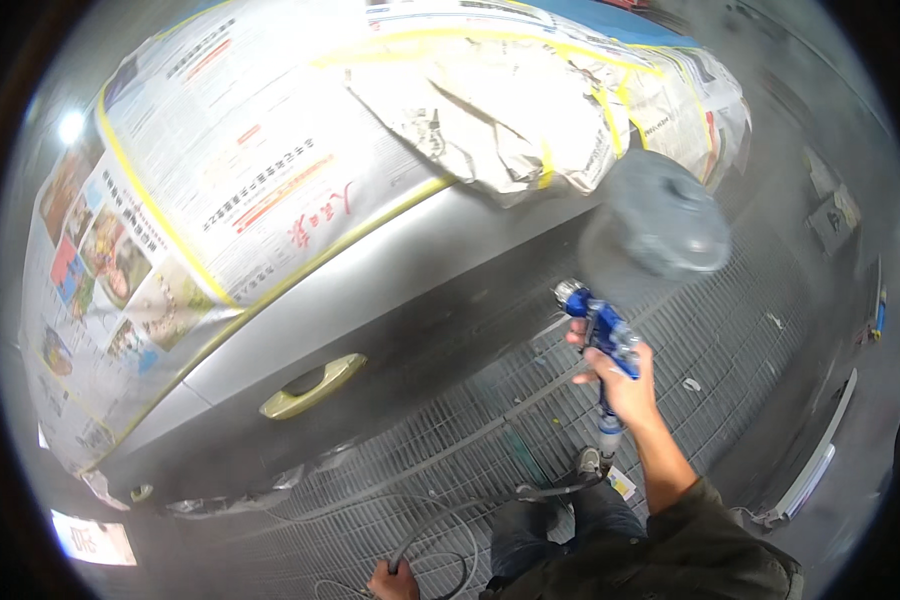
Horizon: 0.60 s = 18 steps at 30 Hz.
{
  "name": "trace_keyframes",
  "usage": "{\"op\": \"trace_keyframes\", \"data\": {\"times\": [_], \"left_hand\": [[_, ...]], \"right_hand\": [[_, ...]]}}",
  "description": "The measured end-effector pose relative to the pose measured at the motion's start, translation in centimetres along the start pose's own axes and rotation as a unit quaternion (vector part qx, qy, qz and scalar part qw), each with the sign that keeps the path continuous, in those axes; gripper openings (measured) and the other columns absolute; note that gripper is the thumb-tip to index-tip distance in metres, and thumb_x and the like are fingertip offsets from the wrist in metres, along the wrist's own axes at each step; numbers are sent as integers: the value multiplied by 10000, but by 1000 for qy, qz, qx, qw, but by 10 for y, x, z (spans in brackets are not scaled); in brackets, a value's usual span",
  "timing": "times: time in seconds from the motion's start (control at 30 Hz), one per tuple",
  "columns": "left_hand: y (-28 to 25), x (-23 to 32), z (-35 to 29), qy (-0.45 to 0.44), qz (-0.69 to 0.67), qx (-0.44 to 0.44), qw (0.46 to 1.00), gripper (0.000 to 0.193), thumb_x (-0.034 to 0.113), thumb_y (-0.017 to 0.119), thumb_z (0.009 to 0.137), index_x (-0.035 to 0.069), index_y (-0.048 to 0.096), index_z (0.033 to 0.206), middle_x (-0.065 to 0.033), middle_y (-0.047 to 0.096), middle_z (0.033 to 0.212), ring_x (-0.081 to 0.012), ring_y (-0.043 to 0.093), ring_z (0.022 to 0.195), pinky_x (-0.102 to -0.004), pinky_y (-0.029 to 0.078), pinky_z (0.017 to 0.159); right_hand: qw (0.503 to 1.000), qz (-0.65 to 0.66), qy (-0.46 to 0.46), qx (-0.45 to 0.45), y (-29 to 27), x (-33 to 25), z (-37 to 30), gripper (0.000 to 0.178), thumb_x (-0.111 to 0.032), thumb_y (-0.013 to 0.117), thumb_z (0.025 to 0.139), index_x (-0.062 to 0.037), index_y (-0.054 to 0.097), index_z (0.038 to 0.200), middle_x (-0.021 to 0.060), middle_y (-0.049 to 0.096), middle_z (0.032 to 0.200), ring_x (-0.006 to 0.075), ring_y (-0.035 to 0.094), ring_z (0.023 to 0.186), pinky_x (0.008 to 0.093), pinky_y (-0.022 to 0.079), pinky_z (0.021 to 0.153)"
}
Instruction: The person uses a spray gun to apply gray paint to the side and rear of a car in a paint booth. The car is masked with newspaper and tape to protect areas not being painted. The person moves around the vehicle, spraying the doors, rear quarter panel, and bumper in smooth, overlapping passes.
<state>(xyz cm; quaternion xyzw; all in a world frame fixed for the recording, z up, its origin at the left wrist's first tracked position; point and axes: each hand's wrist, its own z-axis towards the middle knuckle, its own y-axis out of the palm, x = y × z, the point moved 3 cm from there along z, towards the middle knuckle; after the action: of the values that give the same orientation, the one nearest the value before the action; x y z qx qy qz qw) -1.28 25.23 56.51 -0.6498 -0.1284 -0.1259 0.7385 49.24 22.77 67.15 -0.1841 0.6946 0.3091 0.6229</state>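
My right hand (625,372) is wrapped round the grip of a blue spray gun (598,325), its nozzle turned toward the car. A rounded grey cup (665,215), blurred, shows just beyond the gun; how it joins the gun is not clear. Down at the lower edge my left hand (394,582) is closed on a dark hose (440,512), which runs across to the gun's lower end. Beside both hands stands the silver-grey car door (420,310). Its handle (313,387) looks yellowish, and dull grey covers the lower panel.
Newspaper sheets (260,170) edged with yellow tape cover the car's windows and upper side. Crumpled masking paper (500,110) bulges over the mirror area. Underfoot lies a metal grating (730,340), with loops of thin hose (465,560) near my legs. A long pale strip (820,450) lies at right.
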Motion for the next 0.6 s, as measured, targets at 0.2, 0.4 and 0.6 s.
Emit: {"op": "trace_keyframes", "data": {"times": [0.2, 0.4, 0.6], "left_hand": [[11, -46, -2, -60, 59, -57, 995, 355, 333, 712, 874, -21, 740, 877, -253, 682, 729, -377, 670, 611, -478, 494, 592], [-14, -40, -9, -44, 30, 40, 998, 398, 332, 729, 865, -61, 700, 817, -263, 654, 678, -398, 635, 597, -490, 474, 579], [-24, -5, -27, -10, 67, 102, 992, 384, 330, 731, 871, -51, 704, 831, -258, 658, 683, -414, 644, 605, -488, 487, 575]], "right_hand": [[982, 175, 23, 70, -61, 62, 21, 461, -129, 530, 834, 60, 569, 1253, 192, 656, 1173, 307, 670, 1081, 356, 634, 593], [944, 314, 67, -77, -22, 126, 61, 482, -115, 538, 840, 39, 539, 1297, 203, 636, 1225, 320, 627, 1162, 400, 612, 676], [920, 339, 96, -172, 15, 114, 81, 385, 44, 504, 803, 41, 630, 1168, 170, 705, 1068, 255, 704, 1004, 342, 621, 627]]}}
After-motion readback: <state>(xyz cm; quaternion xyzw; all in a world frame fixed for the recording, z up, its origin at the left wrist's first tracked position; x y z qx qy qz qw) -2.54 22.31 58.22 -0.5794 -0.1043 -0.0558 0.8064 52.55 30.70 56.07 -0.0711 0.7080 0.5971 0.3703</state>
